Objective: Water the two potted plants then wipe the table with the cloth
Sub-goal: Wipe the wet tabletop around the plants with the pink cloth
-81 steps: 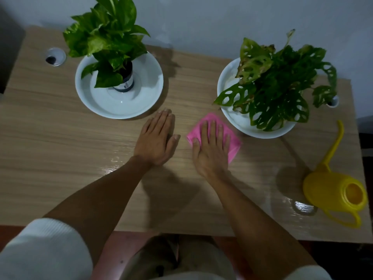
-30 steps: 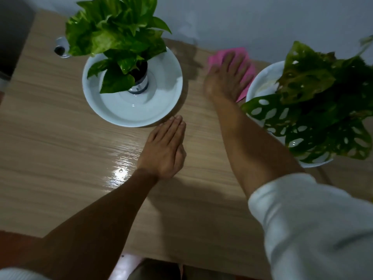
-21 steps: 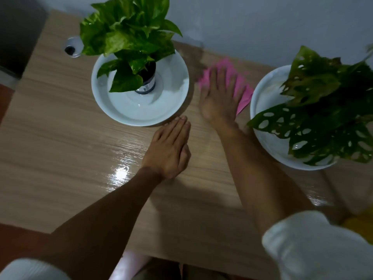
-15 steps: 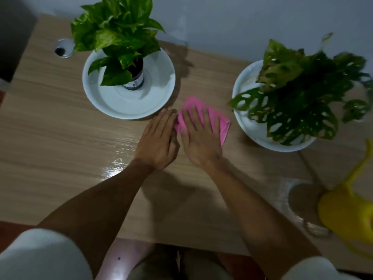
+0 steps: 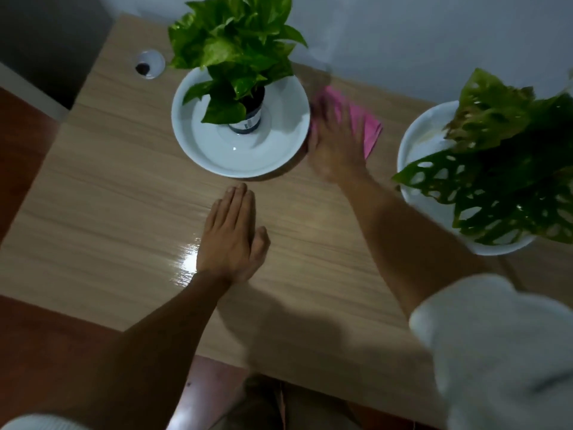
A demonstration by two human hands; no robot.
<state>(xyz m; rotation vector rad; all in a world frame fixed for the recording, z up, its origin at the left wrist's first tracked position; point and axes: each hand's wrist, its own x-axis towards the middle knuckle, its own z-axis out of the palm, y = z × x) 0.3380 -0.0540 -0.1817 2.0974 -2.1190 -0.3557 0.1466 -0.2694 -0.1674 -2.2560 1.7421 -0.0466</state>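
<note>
A pink cloth (image 5: 370, 128) lies flat on the wooden table (image 5: 124, 206) between the two plants, near the far edge. My right hand (image 5: 336, 144) presses down on it, blurred by motion, fingers spread over the cloth. My left hand (image 5: 234, 240) rests flat on the table, palm down, holding nothing. A bright-leaved plant (image 5: 235, 45) in a dark pot stands in a white dish (image 5: 279, 150) at the left. A plant with holed leaves (image 5: 502, 181) stands in a second white dish (image 5: 415, 144) at the right.
A round cable hole (image 5: 148, 64) sits at the table's far left corner. A wet, shiny patch (image 5: 186, 259) shows beside my left wrist. A pale wall runs behind the table; reddish floor lies to the left.
My right hand slid the pink cloth from beside my left hand away to the far edge between the dishes. My left hand stayed put. The yellow watering can left the view.
</note>
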